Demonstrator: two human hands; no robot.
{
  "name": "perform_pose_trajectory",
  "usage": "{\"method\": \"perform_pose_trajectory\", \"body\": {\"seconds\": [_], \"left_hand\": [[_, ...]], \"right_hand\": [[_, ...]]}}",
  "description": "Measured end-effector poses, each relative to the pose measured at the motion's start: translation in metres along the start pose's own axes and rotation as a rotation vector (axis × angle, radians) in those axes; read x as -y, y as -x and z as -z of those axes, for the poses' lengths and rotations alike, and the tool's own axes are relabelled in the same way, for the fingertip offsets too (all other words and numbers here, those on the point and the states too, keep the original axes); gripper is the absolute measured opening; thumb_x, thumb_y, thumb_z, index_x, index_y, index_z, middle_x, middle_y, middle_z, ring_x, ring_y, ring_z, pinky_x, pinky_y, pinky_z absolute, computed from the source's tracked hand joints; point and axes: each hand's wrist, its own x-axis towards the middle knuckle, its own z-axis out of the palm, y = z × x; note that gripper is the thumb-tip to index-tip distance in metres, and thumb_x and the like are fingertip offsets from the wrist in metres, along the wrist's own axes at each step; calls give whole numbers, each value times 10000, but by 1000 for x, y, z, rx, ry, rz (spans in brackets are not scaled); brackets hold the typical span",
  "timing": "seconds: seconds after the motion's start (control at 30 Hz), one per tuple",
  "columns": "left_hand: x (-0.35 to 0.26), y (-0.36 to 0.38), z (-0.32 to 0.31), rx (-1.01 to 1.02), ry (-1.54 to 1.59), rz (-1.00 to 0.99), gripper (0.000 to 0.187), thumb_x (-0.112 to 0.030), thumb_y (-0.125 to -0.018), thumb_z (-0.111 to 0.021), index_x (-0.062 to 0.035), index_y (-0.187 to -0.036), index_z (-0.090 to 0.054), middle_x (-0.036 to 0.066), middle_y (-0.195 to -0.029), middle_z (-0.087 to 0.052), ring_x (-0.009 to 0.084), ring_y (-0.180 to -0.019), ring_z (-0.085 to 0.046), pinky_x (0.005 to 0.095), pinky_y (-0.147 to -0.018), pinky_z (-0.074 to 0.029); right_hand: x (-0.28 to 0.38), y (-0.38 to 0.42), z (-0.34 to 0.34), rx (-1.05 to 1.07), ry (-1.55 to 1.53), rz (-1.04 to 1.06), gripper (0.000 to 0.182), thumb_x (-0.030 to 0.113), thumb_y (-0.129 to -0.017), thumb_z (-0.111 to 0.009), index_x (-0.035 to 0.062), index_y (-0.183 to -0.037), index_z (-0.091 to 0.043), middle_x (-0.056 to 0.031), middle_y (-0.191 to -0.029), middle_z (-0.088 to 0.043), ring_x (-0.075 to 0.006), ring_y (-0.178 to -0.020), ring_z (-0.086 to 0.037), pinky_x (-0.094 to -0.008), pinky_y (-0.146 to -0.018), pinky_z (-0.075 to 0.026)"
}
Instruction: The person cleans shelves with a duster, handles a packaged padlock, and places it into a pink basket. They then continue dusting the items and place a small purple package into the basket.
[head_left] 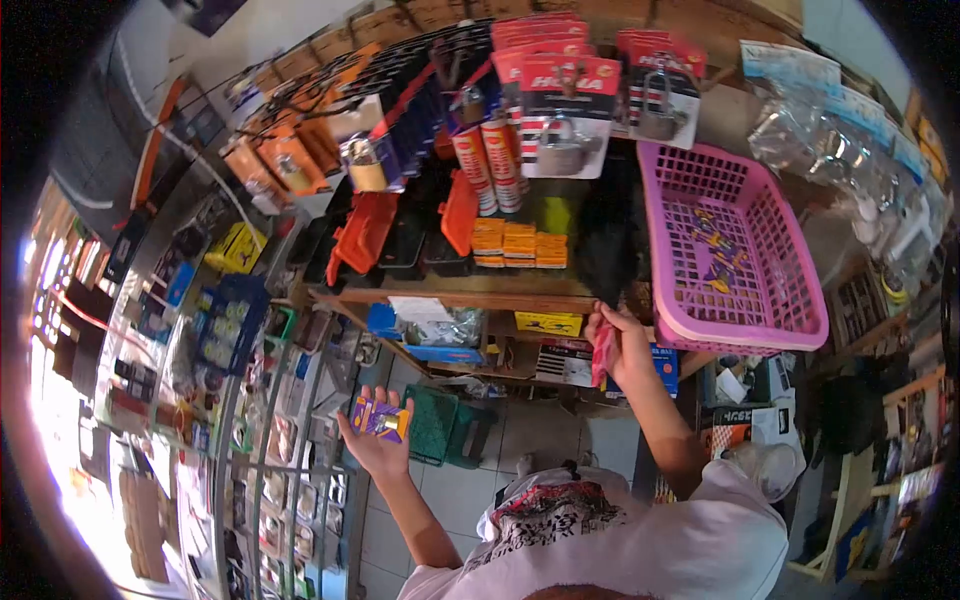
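Observation:
My left hand [376,448] is held palm up, low in front of the shelf, with a small purple and yellow packet [384,420] resting against its fingers. A greyish patch shows on the packet; its contents are too small to tell. At the shelf's front edge, my right hand [627,350] is closed around a black feathery duster [606,225]. The duster's dark bristles stand up over the shelf, and a pink part [603,357] shows below the fingers. Right of it, a pink plastic basket [740,335] contains several similar purple and yellow packets [718,250].
Carded padlocks [567,125] hang above the wooden shelf [460,298]. On it stand red and white cans [487,168], small orange boxes [518,245] and orange-lidded cases [362,235]. A glass display case [275,470] runs along the left. A green crate [432,425] sits on the tiled floor.

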Motion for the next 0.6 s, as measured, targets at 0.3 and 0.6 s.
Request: {"method": "perform_pose_trajectory", "body": {"seconds": [0.3,0.6], "left_hand": [[34,-8,-13,-32,-127,128,576,-577,-974,-401,-84,-1211,-582,103,-1134,-631,298,-1095,-562,581,-989,-394],[100,-23,-45,95,-273,342,495,-495,-1013,-367,-68,-1139,-583,120,-986,-643,363,-1036,-611,625,-958,-423]], "right_hand": [[0,32,24,-73,117,58,200,265,-947,-637,123,-1067,-564,-36,-1016,-618,-198,-887,-639,-378,-785,-508],[-59,130,89,-291,740,747,202,187,-942,-654,90,-1055,-518,37,-894,-533,-57,-738,-485,-240,-638,-420]]}}
